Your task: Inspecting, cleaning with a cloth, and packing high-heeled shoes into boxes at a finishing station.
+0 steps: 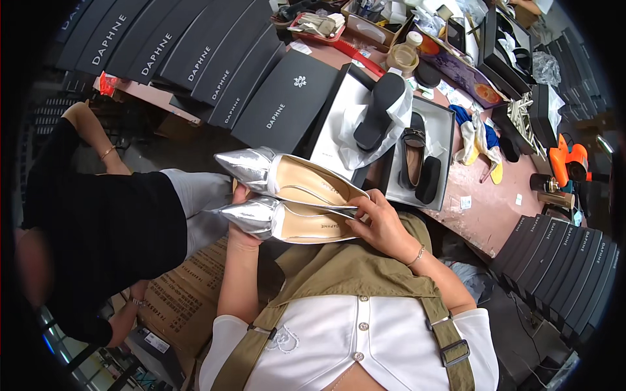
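Holding two pointed, glossy silver pumps with tan insoles side by side above the lap: left hand cupping the metallic toes from beneath, right hand pinching the heel ends. Lying beyond, open black shoebox with crumpled white tissue on the pink surface.

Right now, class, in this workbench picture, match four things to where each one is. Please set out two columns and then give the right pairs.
Things:
1. silver pointed shoes
2. black platform shoe
3. black loafer
4. orange tool

Places:
A. at the right end of the pink table
B. held in the left hand and the right hand
C. flat in the grey open box
D. propped on white tissue paper in the open box beside it

Pairs: 1-B, 2-D, 3-C, 4-A
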